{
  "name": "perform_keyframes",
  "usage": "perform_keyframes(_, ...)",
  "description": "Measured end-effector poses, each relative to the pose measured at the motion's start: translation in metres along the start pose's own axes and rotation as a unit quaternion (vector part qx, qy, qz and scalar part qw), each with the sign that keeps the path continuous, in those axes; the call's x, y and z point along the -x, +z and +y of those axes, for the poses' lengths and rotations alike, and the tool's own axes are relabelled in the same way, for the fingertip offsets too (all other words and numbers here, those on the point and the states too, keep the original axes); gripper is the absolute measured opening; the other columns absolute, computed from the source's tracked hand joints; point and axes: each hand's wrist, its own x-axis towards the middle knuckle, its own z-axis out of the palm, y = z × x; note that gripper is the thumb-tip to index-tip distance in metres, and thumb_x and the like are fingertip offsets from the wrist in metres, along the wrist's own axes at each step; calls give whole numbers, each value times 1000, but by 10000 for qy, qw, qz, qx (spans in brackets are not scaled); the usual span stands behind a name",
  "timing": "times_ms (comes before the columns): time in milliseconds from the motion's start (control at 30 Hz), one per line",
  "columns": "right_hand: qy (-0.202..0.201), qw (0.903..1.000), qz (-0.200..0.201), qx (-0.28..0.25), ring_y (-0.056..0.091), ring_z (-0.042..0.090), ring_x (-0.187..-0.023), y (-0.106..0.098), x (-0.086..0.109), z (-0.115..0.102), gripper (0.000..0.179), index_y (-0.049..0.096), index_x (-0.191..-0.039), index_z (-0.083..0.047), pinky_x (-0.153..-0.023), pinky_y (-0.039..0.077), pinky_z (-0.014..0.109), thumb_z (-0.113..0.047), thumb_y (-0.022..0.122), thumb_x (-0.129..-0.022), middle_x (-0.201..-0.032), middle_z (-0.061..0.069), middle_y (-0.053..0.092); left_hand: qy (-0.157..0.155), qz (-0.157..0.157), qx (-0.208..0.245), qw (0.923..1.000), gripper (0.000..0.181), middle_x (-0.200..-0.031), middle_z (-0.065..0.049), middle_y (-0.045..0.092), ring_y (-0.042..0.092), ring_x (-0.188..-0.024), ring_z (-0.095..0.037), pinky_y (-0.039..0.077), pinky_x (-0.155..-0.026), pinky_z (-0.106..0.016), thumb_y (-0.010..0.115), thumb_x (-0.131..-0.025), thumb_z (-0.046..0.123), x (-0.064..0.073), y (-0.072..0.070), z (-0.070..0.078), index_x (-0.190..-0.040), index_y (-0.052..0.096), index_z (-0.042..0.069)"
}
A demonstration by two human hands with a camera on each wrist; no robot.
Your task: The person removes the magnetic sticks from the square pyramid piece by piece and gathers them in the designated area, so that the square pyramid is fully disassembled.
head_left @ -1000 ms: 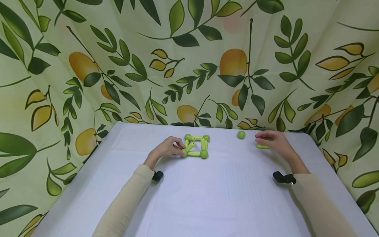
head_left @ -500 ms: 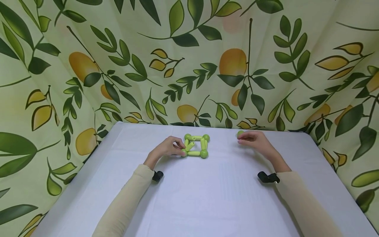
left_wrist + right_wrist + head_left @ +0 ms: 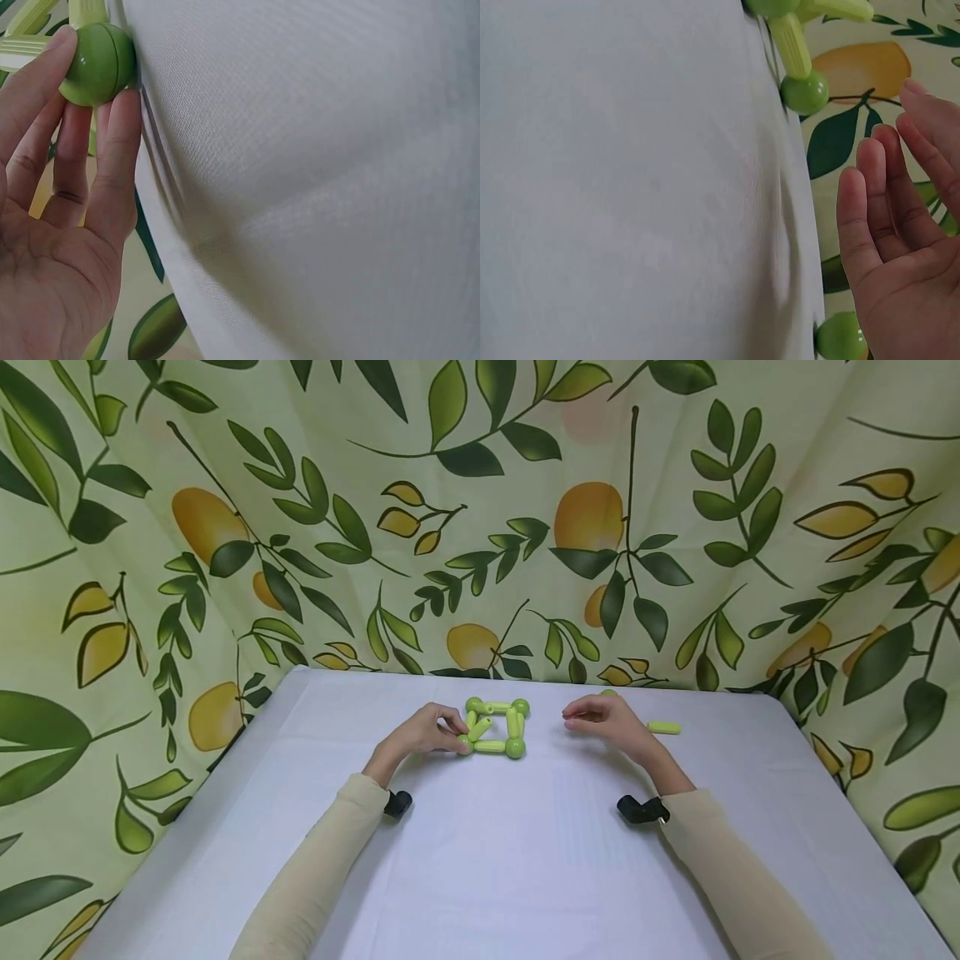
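In the head view, a square frame of green balls joined by light-green rods (image 3: 490, 747) lies on the white table. My left hand (image 3: 422, 732) pinches the near-left corner ball (image 3: 97, 66) between thumb and fingers. One rod (image 3: 481, 728) slants up from that corner. To the right of the frame is my right hand (image 3: 611, 727), fingers loosely extended and nothing between them. In the right wrist view its fingers point toward a corner ball (image 3: 805, 92) of the frame, apart from it. A loose green ball (image 3: 608, 692) shows partly behind this hand.
A loose light-green rod (image 3: 664, 727) lies right of my right hand. The table (image 3: 480, 860) wears a white cloth, and its far edge runs close behind the pieces. A leaf-and-fruit patterned curtain (image 3: 495, 485) hangs behind it.
My right hand has moved left, from over the loose rod, past the loose ball, toward the frame. Rod and ball stay where they were. My left hand keeps its pinch on the corner ball.
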Motion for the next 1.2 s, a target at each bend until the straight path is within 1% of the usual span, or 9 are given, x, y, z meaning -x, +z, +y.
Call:
perform_keyframes(267, 120, 9999, -63, -85, 66, 24, -101, 17, -7, -4, 26, 73, -112, -1, -85, 54, 28, -15, 80, -91, -111, 10, 71, 9, -3, 6, 10000, 18, -99, -1, 69, 62, -89, -18, 53, -79, -31, 88, -79, 4, -1, 0, 0, -93, 76, 8)
perform_keyframes(433, 86, 9996, -144, -245, 66, 25, -101, 28, -8, -10, 29, 72, -113, 2, -85, 54, 29, -13, 80, -90, -111, 12, 71, -50, -1, 6, 10000, 19, -98, 0, 69, 62, -87, -18, 52, -77, -30, 89, -79, 5, -1, 1, 0, -93, 76, 8)
perform_keyframes(567, -24, 9992, -236, -311, 66, 26, -103, 37, -11, -12, 31, 70, -115, 5, -87, 54, 29, -12, 79, -91, -112, 13, 70, -53, 20, -23, 10000, 19, -98, 0, 69, 62, -87, -18, 52, -78, -31, 89, -79, 5, 0, 0, 1, -93, 76, 8)
perform_keyframes(833, 60, 9982, -459, -370, 66, 25, -103, 55, -20, -15, 32, 69, -118, 4, -89, 53, 29, -6, 80, -89, -114, 13, 69, 43, -4, -33, 10000, 18, -97, 0, 69, 62, -87, -17, 52, -78, -31, 88, -79, 5, 0, 1, -1, -93, 76, 8)
perform_keyframes(1033, 3, 9975, -540, -453, 66, 26, -99, 65, -28, -16, 40, 67, -120, 6, -87, 54, 30, -3, 83, -84, -110, 16, 69, 173, 40, -114, 9998, 19, -94, 0, 68, 61, -86, -17, 52, -79, -31, 89, -78, 6, -1, 0, -4, -92, 75, 8)
perform_keyframes(1200, 247, 9976, -507, -400, 66, 24, -96, 72, -32, -16, 49, 65, -124, 7, -85, 55, 30, -1, 86, -81, -107, 13, 68, 165, 46, -139, 9998, 19, -93, 1, 68, 61, -86, -17, 52, -79, -31, 89, -79, 7, -1, 0, -4, -91, 75, 9)
